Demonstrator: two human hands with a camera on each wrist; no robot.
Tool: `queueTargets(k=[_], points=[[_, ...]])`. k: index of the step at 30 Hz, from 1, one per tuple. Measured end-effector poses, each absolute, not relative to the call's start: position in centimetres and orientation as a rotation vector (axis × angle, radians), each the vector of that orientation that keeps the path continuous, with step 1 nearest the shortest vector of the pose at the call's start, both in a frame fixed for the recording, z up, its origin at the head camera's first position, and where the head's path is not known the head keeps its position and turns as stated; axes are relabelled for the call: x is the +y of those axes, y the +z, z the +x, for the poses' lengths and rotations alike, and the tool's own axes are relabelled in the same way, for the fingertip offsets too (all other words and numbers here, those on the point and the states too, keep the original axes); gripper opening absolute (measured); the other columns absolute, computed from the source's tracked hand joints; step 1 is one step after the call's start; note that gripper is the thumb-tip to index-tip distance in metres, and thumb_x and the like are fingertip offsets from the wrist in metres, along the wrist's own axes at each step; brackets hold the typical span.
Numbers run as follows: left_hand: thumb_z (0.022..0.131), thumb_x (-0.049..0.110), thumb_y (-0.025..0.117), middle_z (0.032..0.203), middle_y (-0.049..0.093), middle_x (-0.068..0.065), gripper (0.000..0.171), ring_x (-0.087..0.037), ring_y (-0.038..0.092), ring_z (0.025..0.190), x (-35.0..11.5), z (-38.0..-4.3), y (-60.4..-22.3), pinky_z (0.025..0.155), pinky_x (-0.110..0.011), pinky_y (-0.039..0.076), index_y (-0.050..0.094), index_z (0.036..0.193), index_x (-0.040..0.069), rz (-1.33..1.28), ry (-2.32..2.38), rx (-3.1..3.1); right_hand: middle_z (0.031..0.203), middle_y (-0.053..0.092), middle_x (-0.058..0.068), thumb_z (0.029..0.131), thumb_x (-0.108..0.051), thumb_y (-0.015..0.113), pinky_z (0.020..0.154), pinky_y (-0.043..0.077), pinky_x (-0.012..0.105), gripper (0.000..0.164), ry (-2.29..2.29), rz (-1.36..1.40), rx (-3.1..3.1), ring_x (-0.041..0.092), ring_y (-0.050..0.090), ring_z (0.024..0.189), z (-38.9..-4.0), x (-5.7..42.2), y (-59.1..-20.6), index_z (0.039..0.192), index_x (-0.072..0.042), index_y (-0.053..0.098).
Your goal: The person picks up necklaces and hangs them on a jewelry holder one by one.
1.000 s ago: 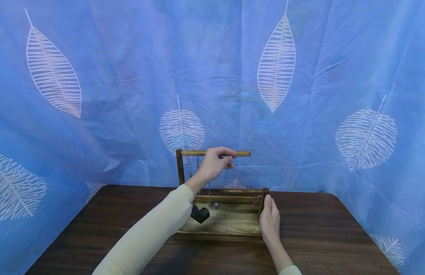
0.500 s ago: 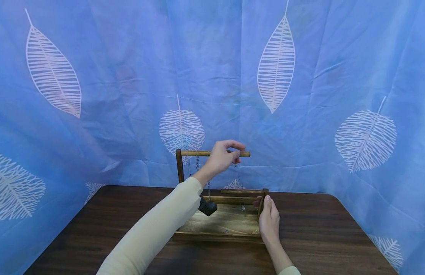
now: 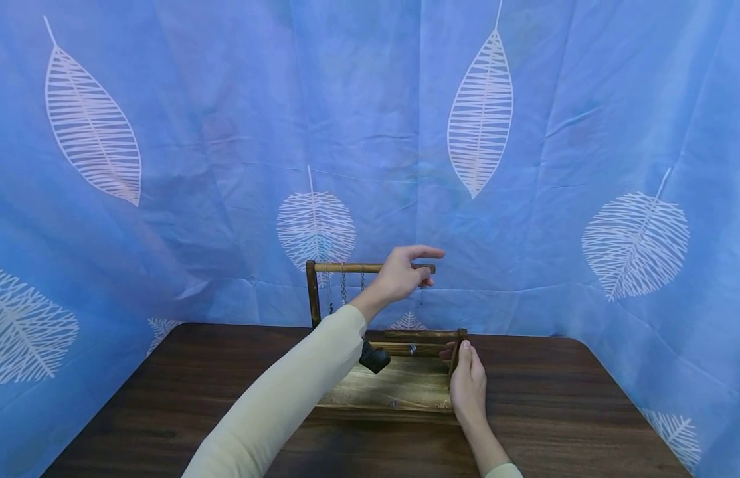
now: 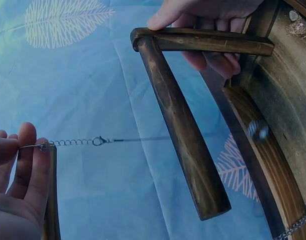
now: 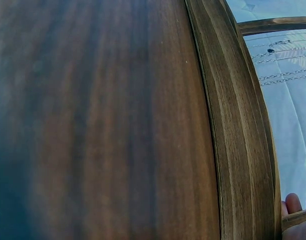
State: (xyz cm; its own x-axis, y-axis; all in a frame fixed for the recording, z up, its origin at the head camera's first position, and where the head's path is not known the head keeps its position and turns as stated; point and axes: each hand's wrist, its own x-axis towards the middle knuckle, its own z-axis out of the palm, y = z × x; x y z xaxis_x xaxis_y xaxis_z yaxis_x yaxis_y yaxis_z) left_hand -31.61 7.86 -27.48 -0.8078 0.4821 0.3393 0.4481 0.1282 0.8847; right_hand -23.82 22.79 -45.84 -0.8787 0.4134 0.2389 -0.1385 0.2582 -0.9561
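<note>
My left hand [image 3: 402,273] is at the right end of the upper bar [image 3: 370,268] of a wooden jewelry stand [image 3: 400,388]. In the left wrist view, its thumb and fingers pinch the end of a silver necklace [image 4: 73,142], with its extender chain lying at the bar's tip. A lobster clasp [image 4: 99,141] follows, and a blurred shiny pendant [image 4: 257,131] dangles over the stand's back rail. My right hand [image 3: 469,384] grips the short right upright, thumb in front and fingers behind. That upright carries a lower wooden bar [image 4: 180,130].
Several other chains [image 3: 343,287] hang from the left part of the upper bar. A small stud-like piece [image 3: 395,403] sits on the stand's tray. Beneath is a dark wooden table [image 3: 561,405], and a blue leaf-print curtain [image 3: 370,119] hangs behind.
My left hand has moved right along the upper bar to its end, carrying the necklace. The pendant has shifted right and swings. The right hand keeps its hold.
</note>
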Motion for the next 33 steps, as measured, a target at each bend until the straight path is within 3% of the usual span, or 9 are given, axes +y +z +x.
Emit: queueTargets(k=[4, 8, 12, 19, 27, 33], points=[[0.101, -0.009, 0.05, 0.135, 0.059, -0.003, 0.042, -0.034, 0.068, 0.088, 8.14, -31.54, -27.43, 0.071, -0.033, 0.056, 0.064, 0.135, 0.011, 0.961, 1.777, 2.355, 0.115, 0.066, 0.018, 0.107, -0.057, 0.019, 0.093, 0.039, 0.042, 0.07, 1.661, -0.262, -2.09, 0.033, 0.058, 0.112, -23.82, 22.78, -45.83, 0.123, -0.004, 0.061], [0.101, -0.01, 0.05, 0.14, 0.056, -0.004, 0.045, -0.02, 0.068, 0.08, 8.31, -31.61, -27.62, 0.072, -0.03, 0.056, 0.06, 0.14, 0.01, 0.929, 1.737, 2.383, 0.115, 0.066, 0.02, 0.106, -0.059, 0.019, 0.093, 0.038, 0.042, 0.071, 1.678, -0.268, -2.093, 0.033, 0.057, 0.115, -23.81, 22.82, -45.87, 0.122, -0.004, 0.061], [0.101, -0.01, 0.051, 0.146, 0.052, -0.005, 0.048, -0.015, 0.068, 0.079, 8.25, -31.63, -27.69, 0.074, -0.03, 0.056, 0.056, 0.144, 0.009, 0.898, 1.742, 2.381, 0.117, 0.065, 0.02, 0.106, -0.06, 0.018, 0.094, 0.038, 0.043, 0.072, 1.685, -0.264, -2.102, 0.033, 0.055, 0.116, -23.8, 22.81, -45.84, 0.123, -0.004, 0.06], [0.1, -0.009, 0.052, 0.149, 0.049, -0.004, 0.052, -0.019, 0.07, 0.083, 8.02, -31.57, -27.61, 0.072, -0.03, 0.055, 0.053, 0.148, 0.012, 0.886, 1.736, 2.377, 0.118, 0.065, 0.018, 0.106, -0.059, 0.019, 0.089, 0.039, 0.043, 0.069, 1.682, -0.248, -2.098, 0.032, 0.057, 0.112, -23.73, 22.77, -45.79, 0.123, -0.006, 0.06], [0.101, -0.009, 0.052, 0.149, 0.05, -0.007, 0.051, -0.03, 0.07, 0.086, 8.44, -31.55, -27.53, 0.074, -0.031, 0.058, 0.051, 0.148, 0.01, 0.934, 1.76, 2.296, 0.119, 0.065, 0.018, 0.104, -0.063, 0.019, 0.094, 0.038, 0.045, 0.074, 1.689, -0.266, -2.11, 0.033, 0.056, 0.116, -23.72, 22.76, -45.74, 0.124, -0.005, 0.06], [0.101, -0.008, 0.05, 0.148, 0.05, -0.009, 0.05, -0.032, 0.069, 0.088, 8.54, -31.62, -27.59, 0.077, -0.038, 0.058, 0.051, 0.148, 0.01, 0.971, 1.728, 2.297, 0.151, 0.042, 0.025, 0.105, -0.063, 0.018, 0.114, 0.027, 0.055, 0.081, 1.703, -0.293, -2.161, 0.04, 0.033, 0.143, -23.5, 22.94, -45.63, 0.15, 0.001, 0.041]])
